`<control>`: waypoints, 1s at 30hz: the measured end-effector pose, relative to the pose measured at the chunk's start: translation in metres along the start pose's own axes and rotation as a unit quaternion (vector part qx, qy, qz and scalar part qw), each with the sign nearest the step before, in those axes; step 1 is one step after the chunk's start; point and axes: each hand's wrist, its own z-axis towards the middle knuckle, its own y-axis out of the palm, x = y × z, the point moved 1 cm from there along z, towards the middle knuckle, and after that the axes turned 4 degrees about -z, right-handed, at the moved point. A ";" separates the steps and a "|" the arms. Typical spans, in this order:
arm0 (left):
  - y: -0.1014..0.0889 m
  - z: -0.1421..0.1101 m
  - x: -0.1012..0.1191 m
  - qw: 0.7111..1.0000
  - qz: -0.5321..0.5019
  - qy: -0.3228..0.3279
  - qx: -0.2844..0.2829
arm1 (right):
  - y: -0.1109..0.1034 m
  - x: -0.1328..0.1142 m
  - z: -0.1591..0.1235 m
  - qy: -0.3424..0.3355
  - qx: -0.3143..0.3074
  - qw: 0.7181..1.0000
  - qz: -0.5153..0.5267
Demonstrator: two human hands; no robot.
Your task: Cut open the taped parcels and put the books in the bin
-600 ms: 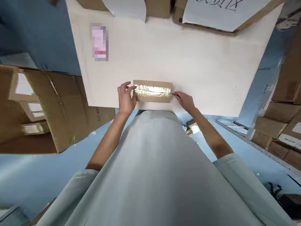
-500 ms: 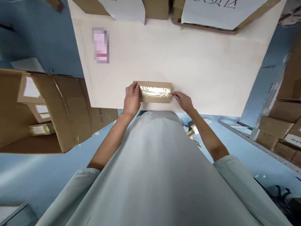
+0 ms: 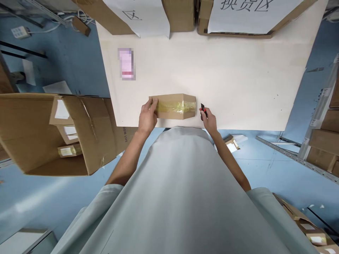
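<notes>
A small cardboard box with shiny yellowish tape along its middle lies near the front edge of the white table. My left hand grips the box by its left end, fingers over the top. Just off the right end, my right hand is closed round a red and black utility knife. The blade points up and away from me, apart from the box. The box's right part looks tilted towards that end.
Larger cardboard boxes with white paper signs stand at the table's back. A blurred pink item lies at the back left. Left of the table, an open carton holds several small boxes. Stacked cartons are at the right.
My right hand has drawn the knife off the tape, and its blade now points upward. The box's right end has tipped, with its shape looking angled. The whole view has shifted slightly.
</notes>
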 end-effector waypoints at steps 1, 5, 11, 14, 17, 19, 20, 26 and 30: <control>-0.004 0.000 -0.009 1.000 0.003 0.006 0.001 | 0.002 -0.005 0.000 0.006 -0.002 1.000 0.009; -0.018 -0.001 -0.040 0.999 0.000 0.035 0.001 | 0.007 -0.039 0.000 0.013 -0.002 0.999 0.046; -0.031 -0.009 -0.036 0.996 -0.056 0.068 0.015 | 0.016 -0.090 -0.008 0.015 0.031 0.998 0.053; -0.040 -0.017 -0.020 0.992 -0.073 0.102 0.024 | 0.021 -0.113 -0.012 0.027 0.038 0.997 0.053; -0.048 -0.024 -0.011 0.986 -0.102 0.126 0.034 | 0.024 -0.141 -0.019 0.029 0.053 0.998 0.031; -0.050 -0.026 -0.013 0.982 -0.127 0.133 0.034 | 0.024 -0.158 -0.024 0.030 0.071 0.997 0.010; -0.049 -0.027 -0.015 0.981 -0.142 0.133 0.029 | 0.023 -0.166 -0.028 0.033 0.079 0.996 -0.001; -0.048 -0.018 -0.028 0.973 -0.205 0.105 -0.030 | 0.024 -0.191 -0.038 0.068 0.099 0.986 -0.119; -0.070 0.009 -0.016 0.976 -0.206 0.067 -0.014 | 0.028 -0.202 -0.038 0.087 0.098 0.974 -0.186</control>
